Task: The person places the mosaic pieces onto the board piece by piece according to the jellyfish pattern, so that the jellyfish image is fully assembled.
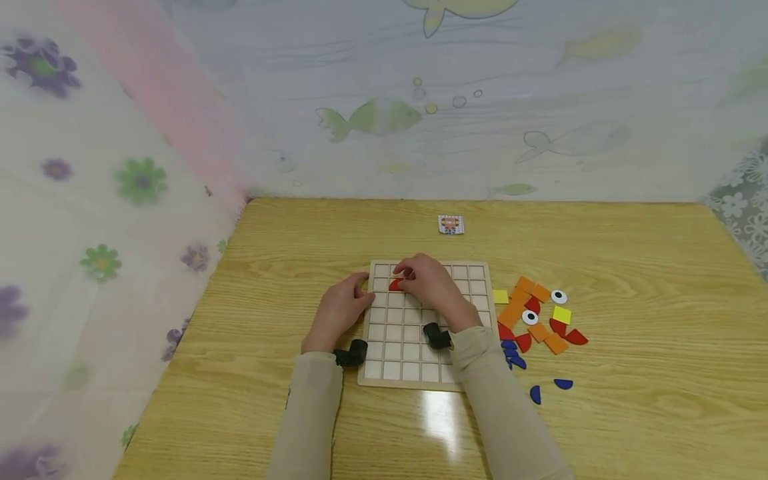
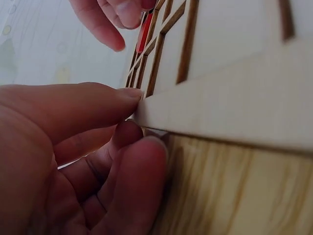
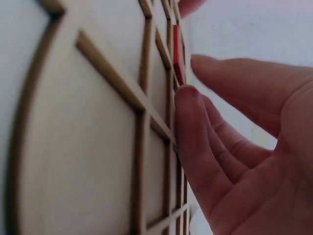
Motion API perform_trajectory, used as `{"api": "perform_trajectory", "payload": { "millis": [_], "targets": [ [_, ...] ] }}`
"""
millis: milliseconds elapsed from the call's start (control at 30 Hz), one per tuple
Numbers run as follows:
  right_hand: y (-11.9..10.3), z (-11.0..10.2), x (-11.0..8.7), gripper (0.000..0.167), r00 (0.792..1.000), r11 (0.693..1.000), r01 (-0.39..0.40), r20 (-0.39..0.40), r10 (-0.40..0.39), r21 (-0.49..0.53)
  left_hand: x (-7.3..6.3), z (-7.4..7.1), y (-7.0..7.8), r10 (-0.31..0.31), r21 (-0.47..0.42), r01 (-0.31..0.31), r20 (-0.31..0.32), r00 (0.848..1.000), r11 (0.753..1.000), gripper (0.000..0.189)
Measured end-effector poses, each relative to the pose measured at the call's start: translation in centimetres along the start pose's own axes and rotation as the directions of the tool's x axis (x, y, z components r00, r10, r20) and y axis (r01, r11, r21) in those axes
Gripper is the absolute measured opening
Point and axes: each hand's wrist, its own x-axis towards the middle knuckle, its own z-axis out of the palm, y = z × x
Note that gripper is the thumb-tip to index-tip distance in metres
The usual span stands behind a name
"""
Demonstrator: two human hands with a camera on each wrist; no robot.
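A square wooden grid board (image 1: 393, 332) lies on the table. My left hand (image 1: 341, 308) holds its left edge, and the left wrist view shows a fingertip on the rim with other fingers curled below. A red quarter-round piece (image 1: 395, 285) sits at a cell near the board's far left corner. Over the board, my right hand (image 1: 433, 285) has one fingertip at this piece's edge. In the right wrist view the red piece (image 3: 177, 54) leans slightly out of its cell; another finger of the right hand (image 3: 234, 127) stands apart from it.
Orange squares (image 1: 512, 313), red quarter-round pieces (image 1: 577, 337), yellow squares (image 1: 561, 315), white eye discs (image 1: 559, 297) and blue half-round pieces (image 1: 563, 384) lie loose right of the board. A small pattern card (image 1: 451, 225) lies beyond it. Black wrist cameras (image 1: 437, 336) hang over the board.
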Motion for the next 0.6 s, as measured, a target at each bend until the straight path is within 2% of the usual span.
{"api": "perform_trajectory", "payload": {
  "millis": [233, 400, 600],
  "targets": [
    [0.7, -0.7, -0.9, 0.021, 1.0, 0.996, -0.013, 0.026, 0.011, 0.087, 0.2, 0.1, -0.1, -0.011, -0.027, 0.012, 0.014, 1.0, 1.0, 0.046],
    [1.4, -1.6, -1.8, 0.022, 1.0, 0.997, -0.014, 0.006, 0.013, 0.081, 0.1, 0.0, -0.2, 0.003, -0.018, -0.003, 0.001, 1.0, 1.0, 0.046],
    [2.3, -2.7, -3.2, 0.025, 0.999, 0.995, -0.054, 0.011, 0.053, 0.078, 0.0, 0.0, -0.2, 0.006, -0.043, -0.005, 0.021, 1.0, 0.999, 0.046]
  ]
}}
